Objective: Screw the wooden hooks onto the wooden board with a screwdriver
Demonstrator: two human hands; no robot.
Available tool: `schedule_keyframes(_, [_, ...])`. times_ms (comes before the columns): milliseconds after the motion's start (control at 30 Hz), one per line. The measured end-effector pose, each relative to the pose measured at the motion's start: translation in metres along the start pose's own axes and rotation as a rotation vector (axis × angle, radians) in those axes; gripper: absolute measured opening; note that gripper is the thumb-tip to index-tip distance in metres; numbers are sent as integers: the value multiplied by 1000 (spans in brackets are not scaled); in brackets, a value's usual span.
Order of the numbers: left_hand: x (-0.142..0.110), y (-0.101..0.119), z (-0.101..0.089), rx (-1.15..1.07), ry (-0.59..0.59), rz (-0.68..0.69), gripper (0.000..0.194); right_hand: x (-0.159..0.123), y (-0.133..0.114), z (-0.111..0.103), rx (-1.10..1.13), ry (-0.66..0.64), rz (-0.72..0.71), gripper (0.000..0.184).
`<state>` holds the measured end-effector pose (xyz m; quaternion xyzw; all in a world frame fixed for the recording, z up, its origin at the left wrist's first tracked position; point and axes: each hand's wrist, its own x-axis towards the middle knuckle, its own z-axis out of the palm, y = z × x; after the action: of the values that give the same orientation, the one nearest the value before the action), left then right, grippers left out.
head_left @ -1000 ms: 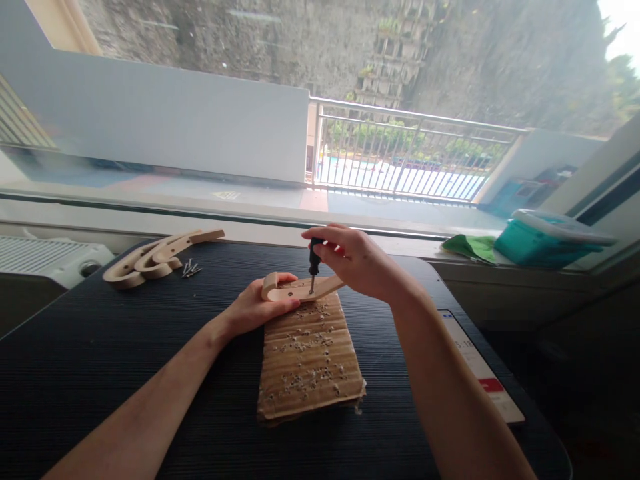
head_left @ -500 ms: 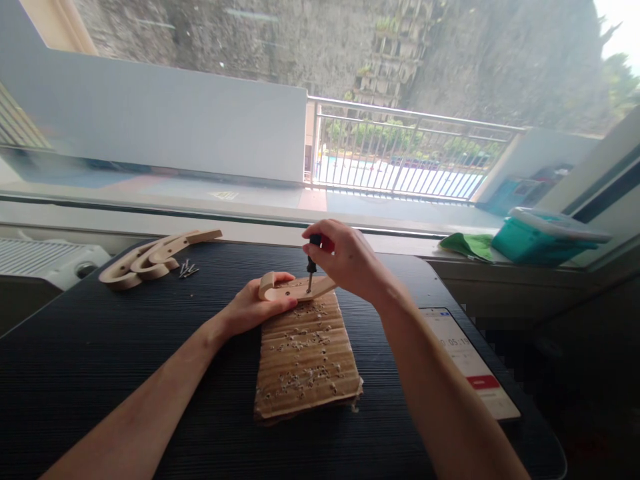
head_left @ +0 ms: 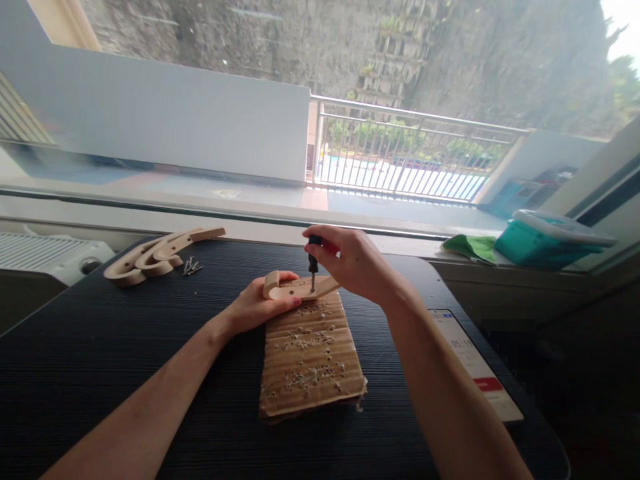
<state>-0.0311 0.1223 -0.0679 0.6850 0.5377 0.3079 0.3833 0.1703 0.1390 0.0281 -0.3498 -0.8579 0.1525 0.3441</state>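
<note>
My left hand (head_left: 257,301) is closed around the curled end of a pale wooden hook (head_left: 300,291), thumb along its near side. The hook lies across the far end of a corrugated cardboard block (head_left: 315,353) pitted with small holes. In my right hand (head_left: 350,257) is a screwdriver (head_left: 313,260) with a dark handle, held upright between thumb and fingers. Its shaft reaches down to a hole in the hook; whether a screw sits there is too small to tell. A second hole shows nearer the curl. My right hand hides part of the hook's far end.
Similar wooden hooks (head_left: 150,257) lie at the back left of the dark table (head_left: 215,393), beside several loose screws (head_left: 191,267). A phone (head_left: 480,367) rests right of my forearm. Beyond stand a teal box (head_left: 545,243), a green cloth (head_left: 470,248) and a radiator (head_left: 50,260).
The whole view has shifted slightly. My right fingers have changed their curl a little around the screwdriver handle. The hook and my left hand keep their place on the cardboard.
</note>
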Motion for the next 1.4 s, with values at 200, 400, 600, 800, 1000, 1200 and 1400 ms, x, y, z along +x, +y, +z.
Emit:
schedule_keyframes(200, [-2,4,1,-3,1,-6,62,1,0,-1,-61,72,61,22])
schedule_keyframes(400, [-1,2,1,-8,19,1,61,1,6,4,11,89,56,20])
schedule_keyframes(600, [-1,1,1,7,9,-3,62,-1,5,3,7,28,41,28])
schedule_keyframes(800, [-1,1,1,-14,10,2,61,-2,12,1,88,-79,29,37])
schedule_keyframes(1000, [-2,4,0,-13,-11,-4,60,0,15,1,57,-49,40,31])
schedule_keyframes(1200, [-1,-1,1,-4,-10,-5,60,1,10,3,15,-13,50,26])
schedule_keyframes(1400, [-2,2,1,-16,8,11,59,0,3,-1,4,-39,25,29])
